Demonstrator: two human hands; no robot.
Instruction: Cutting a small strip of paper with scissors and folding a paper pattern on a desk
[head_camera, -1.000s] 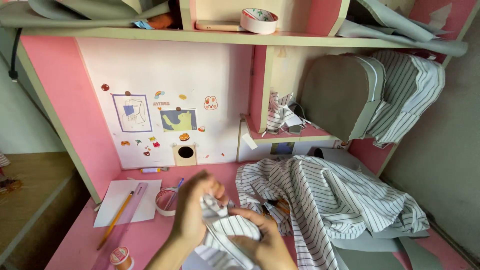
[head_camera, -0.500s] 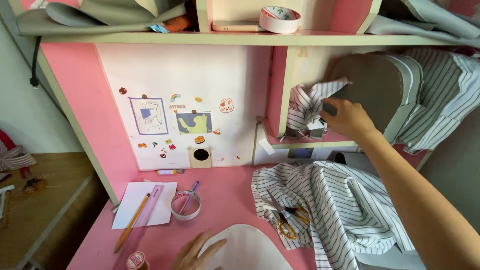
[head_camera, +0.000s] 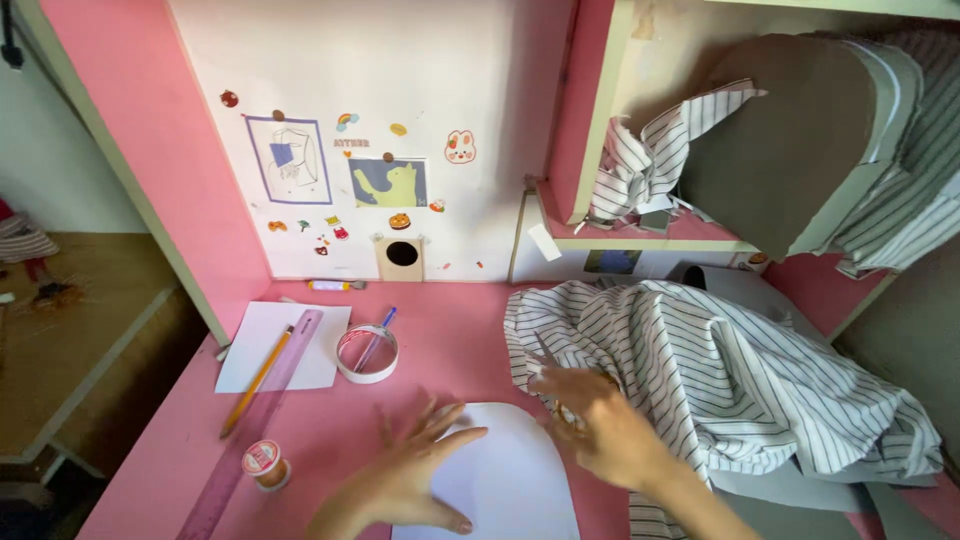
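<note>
2 bare hands work low over a pink desk (head_camera: 460, 345). The left hand (head_camera: 405, 480) lies flat with its fingers spread wide, pressing on a white rounded paper template (head_camera: 510, 480) at the near edge of the desk; it grips nothing. The right hand (head_camera: 600, 430) reaches to the edge of a heap of striped fabric (head_camera: 720, 380) that covers the right side of the desk, just beside the template. Its fingers are loosely curled at the cloth, where a dark slim object is partly blurred; whether they have closed on it I cannot tell.

To the left lie a sheet of white paper (head_camera: 300, 350), a yellow pencil (head_camera: 257, 380) and a purple ruler (head_camera: 255, 425) across it, a ring of tape (head_camera: 367, 353) with a blue pen (head_camera: 380, 330) through it, and a small spool of thread (head_camera: 263, 462). More striped cloth (head_camera: 640, 160) and grey card pieces (head_camera: 790, 140) fill the shelf above.
</note>
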